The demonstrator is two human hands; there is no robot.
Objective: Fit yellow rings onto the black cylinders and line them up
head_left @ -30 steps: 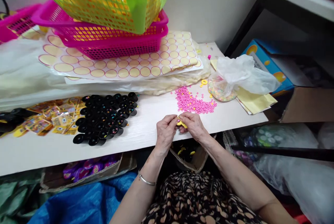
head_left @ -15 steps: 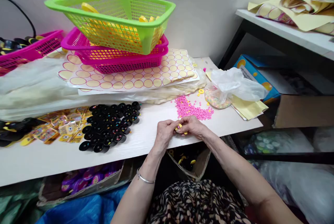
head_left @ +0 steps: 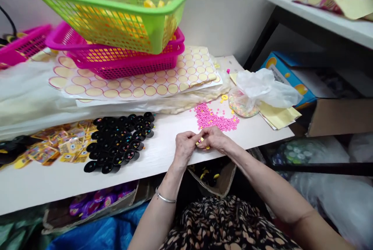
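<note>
Close together over the table's front edge, my left hand (head_left: 185, 145) and my right hand (head_left: 214, 139) both grip a small yellow plastic piece (head_left: 199, 141). A dark pink spot shows on the piece, and the fingers cover much of it. Just behind my hands lies a heap of small pink beads (head_left: 214, 118) with a few yellow ones among them. To the left of my hands, several black round cups (head_left: 118, 141) stand in a tight cluster, small coloured bits inside some of them.
Printed yellow packets (head_left: 67, 143) lie left of the cups. Behind, a green basket (head_left: 151, 44) of yellow pieces rests on a pink basket (head_left: 122, 69), over sheets of round stickers (head_left: 151, 91). A clear bag (head_left: 262, 86) lies right. Below the edge is a carton (head_left: 225, 187).
The camera view has shifted slightly, so the baskets appear larger and further left. My hands stay together on the yellow piece, with hardly any movement.
</note>
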